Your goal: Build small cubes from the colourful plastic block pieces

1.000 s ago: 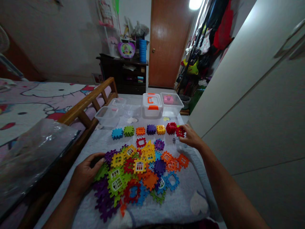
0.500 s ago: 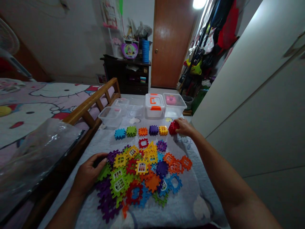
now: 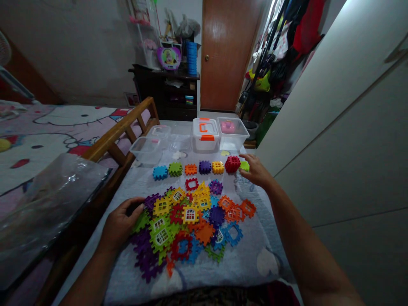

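At the left edge of a heap of plastic building-block tiles [image 3: 191, 225] rests my left hand [image 3: 123, 219]. Its thumb and fingers are apart, touching the purple tiles [image 3: 151, 203] and the green tile [image 3: 140, 222] there. Just right of the red tile stack [image 3: 232, 164] is my right hand [image 3: 255, 169], fingers apart and off the stack. A yellow-green patch [image 3: 245, 165] shows between its thumb and fingers; whether it is a tile or cloth print I cannot tell. Left of the red stack runs a row of yellow [image 3: 218, 167], purple [image 3: 205, 166], orange [image 3: 191, 169], green [image 3: 175, 169] and blue [image 3: 160, 172] tiles.
Behind the row stand a lidded box with orange clips [image 3: 205, 142], a clear bin [image 3: 233, 140] holding something pink, and a clear tub [image 3: 145, 152]. A wooden bed rail [image 3: 121, 127] borders the left. A pale cabinet [image 3: 344, 140] rises at right.
My right hand has let go of the red stack and shifted slightly right. The red stack now sits upright at the row's end. My left hand stays by the heap; the view has tilted slightly down.
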A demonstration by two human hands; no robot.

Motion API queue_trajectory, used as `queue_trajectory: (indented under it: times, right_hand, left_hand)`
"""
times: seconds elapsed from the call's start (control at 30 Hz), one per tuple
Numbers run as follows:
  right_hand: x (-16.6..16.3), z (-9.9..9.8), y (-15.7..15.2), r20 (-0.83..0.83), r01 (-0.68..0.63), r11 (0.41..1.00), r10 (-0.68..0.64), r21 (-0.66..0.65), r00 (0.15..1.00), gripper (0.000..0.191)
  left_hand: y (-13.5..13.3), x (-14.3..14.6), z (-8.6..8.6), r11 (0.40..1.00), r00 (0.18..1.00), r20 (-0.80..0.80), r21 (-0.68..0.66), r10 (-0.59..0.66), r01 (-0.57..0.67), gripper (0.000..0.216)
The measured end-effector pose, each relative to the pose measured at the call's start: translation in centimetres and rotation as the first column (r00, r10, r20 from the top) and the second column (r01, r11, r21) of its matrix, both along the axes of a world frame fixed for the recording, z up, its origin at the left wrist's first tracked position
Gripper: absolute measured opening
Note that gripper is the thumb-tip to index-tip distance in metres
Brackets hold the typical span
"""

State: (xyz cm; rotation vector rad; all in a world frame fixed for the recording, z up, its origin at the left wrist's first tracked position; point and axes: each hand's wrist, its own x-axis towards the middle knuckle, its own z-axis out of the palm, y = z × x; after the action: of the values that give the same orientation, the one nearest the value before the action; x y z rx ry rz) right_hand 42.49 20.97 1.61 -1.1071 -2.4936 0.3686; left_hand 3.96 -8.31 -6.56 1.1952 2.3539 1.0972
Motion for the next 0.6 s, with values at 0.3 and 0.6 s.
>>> queue_trajectory:
  times: [0.3, 0.6]
  right_hand:
    - [4.2, -4.3, -9.4, 0.078, 0.122, 0.958, -0.105, -0.260, 0.991, 0.035]
    - [4.7, -5.5, -10.9, 0.087, 0.184, 0.922, -0.163, -0.341, 0.983, 0.030]
  left_hand:
    - [0.1, -0.2, -0.5, 0.999, 0.999, 0.037, 0.049, -0.022, 0.020, 0.043]
    - [-0.1, 0.4, 0.0, 0.995, 0.998, 0.059, 0.092, -0.035, 0.030, 0.041]
